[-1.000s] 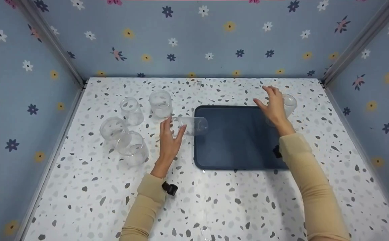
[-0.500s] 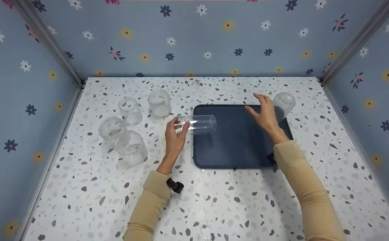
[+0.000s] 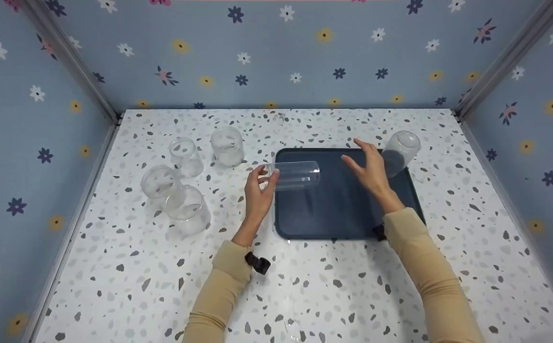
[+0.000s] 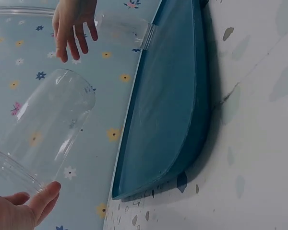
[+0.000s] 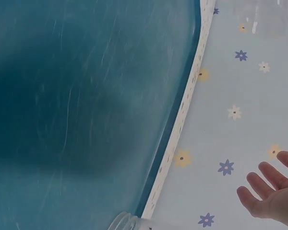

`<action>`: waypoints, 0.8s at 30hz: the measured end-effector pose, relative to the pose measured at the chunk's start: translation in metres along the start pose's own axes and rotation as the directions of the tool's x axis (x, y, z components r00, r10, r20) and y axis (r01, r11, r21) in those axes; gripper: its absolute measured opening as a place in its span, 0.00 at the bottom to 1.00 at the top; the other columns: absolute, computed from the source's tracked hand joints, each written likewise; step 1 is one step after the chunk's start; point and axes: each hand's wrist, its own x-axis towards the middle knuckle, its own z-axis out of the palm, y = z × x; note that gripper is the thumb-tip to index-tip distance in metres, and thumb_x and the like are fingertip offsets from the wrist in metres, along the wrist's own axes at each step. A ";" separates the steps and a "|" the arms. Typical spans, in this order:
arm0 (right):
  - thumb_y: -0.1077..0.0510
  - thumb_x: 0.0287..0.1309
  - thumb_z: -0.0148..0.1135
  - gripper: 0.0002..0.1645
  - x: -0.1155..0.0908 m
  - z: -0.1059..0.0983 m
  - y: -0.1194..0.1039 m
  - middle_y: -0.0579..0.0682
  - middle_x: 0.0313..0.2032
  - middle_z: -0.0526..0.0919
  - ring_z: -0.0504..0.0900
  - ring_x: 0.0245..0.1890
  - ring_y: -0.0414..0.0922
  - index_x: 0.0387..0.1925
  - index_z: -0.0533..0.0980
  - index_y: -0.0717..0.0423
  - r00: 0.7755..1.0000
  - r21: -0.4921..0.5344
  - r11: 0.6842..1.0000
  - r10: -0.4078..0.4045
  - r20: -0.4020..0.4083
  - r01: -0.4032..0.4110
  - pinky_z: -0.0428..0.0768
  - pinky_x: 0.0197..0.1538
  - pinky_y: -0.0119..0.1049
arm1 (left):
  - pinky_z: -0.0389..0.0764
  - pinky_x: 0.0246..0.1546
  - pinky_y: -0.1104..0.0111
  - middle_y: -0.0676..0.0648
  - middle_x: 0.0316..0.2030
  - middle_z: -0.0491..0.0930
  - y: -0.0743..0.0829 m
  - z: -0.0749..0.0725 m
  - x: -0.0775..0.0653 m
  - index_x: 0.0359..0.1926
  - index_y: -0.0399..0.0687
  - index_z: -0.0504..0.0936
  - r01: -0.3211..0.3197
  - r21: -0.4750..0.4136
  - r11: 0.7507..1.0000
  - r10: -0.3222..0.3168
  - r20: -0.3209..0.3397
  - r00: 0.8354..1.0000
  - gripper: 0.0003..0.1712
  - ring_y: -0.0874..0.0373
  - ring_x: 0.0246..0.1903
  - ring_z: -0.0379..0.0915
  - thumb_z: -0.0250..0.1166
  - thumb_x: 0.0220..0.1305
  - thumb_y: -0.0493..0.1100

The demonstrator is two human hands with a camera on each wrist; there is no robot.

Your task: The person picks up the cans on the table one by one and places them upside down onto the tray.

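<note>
In the head view my left hand (image 3: 258,196) grips a clear drinking glass (image 3: 300,175) near its rim end. The glass lies sideways in the air over the left part of a dark blue tray (image 3: 333,216), its base pointing right. The left wrist view shows thumb and fingers around the rim end of this glass (image 4: 53,122). My right hand (image 3: 372,174) hovers above the tray's right half, fingers spread and nothing in them. Just beyond it, a second clear glass (image 3: 404,145) stands upside down at the tray's far right corner.
Several clear glasses stand upright on the speckled white table (image 3: 128,257) left of the tray, among them a wide glass (image 3: 227,147), a narrower glass (image 3: 186,157) and a near glass (image 3: 189,212). Blue flowered panels (image 3: 276,57) wall the table at the back and sides.
My left hand has carried the glass rightward, from the tray's left edge to over the tray. My right hand has drawn left and nearer, away from the upside-down glass at the far right corner.
</note>
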 end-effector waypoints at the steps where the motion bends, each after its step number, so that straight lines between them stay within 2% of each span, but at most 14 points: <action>1: 0.49 0.52 0.61 0.34 -0.001 0.000 -0.001 0.61 0.53 0.69 0.66 0.55 0.53 0.57 0.65 0.63 1.000 0.016 1.000 0.004 -0.001 -0.004 0.61 0.57 0.44 | 0.75 0.39 0.62 0.37 0.44 0.69 0.000 0.001 0.000 0.53 0.32 0.67 0.008 0.005 1.000 -0.008 0.003 1.000 0.28 0.51 0.39 0.71 0.58 0.59 0.49; 5: 0.52 0.53 0.61 0.32 -0.005 0.002 -0.003 0.60 0.54 0.69 0.67 0.54 0.52 0.57 0.66 0.63 1.000 0.101 0.995 0.020 -0.004 -0.019 0.62 0.56 0.43 | 0.73 0.41 0.63 0.41 0.44 0.70 0.002 0.006 -0.002 0.54 0.36 0.68 0.041 0.026 0.999 -0.041 0.020 0.999 0.29 0.54 0.41 0.71 0.57 0.59 0.52; 11: 0.54 0.54 0.60 0.30 -0.011 0.002 -0.007 0.60 0.53 0.71 0.68 0.53 0.53 0.56 0.67 0.64 0.996 0.195 0.977 0.083 0.021 -0.085 0.63 0.56 0.45 | 0.74 0.40 0.66 0.43 0.44 0.70 0.003 0.013 -0.006 0.54 0.37 0.68 0.047 0.026 0.999 -0.048 0.025 0.999 0.29 0.55 0.41 0.72 0.57 0.59 0.53; 18: 0.63 0.57 0.55 0.25 -0.022 -0.009 -0.037 0.69 0.50 0.70 0.69 0.50 0.61 0.54 0.65 0.73 0.990 0.348 0.928 0.108 0.091 -0.134 0.67 0.52 0.50 | 0.74 0.39 0.68 0.43 0.43 0.71 0.007 0.021 -0.012 0.52 0.37 0.69 0.036 -0.022 0.999 -0.035 0.032 0.999 0.27 0.56 0.40 0.73 0.59 0.58 0.50; 21: 0.65 0.58 0.52 0.24 -0.026 -0.014 -0.046 0.69 0.50 0.70 0.70 0.50 0.59 0.55 0.64 0.74 0.986 0.371 0.916 0.115 0.118 -0.151 0.68 0.51 0.46 | 0.75 0.39 0.67 0.42 0.43 0.71 0.008 0.024 -0.014 0.53 0.37 0.69 0.029 -0.029 0.999 -0.028 0.053 0.998 0.26 0.55 0.40 0.73 0.59 0.58 0.50; 24: 0.64 0.60 0.51 0.24 -0.028 -0.015 -0.046 0.68 0.51 0.70 0.72 0.48 0.56 0.56 0.63 0.72 0.978 0.404 0.895 0.135 0.156 -0.188 0.71 0.47 0.47 | 0.75 0.38 0.68 0.42 0.44 0.70 0.010 0.027 -0.017 0.53 0.37 0.69 0.039 -0.040 0.998 -0.035 0.084 0.996 0.27 0.55 0.41 0.73 0.58 0.59 0.50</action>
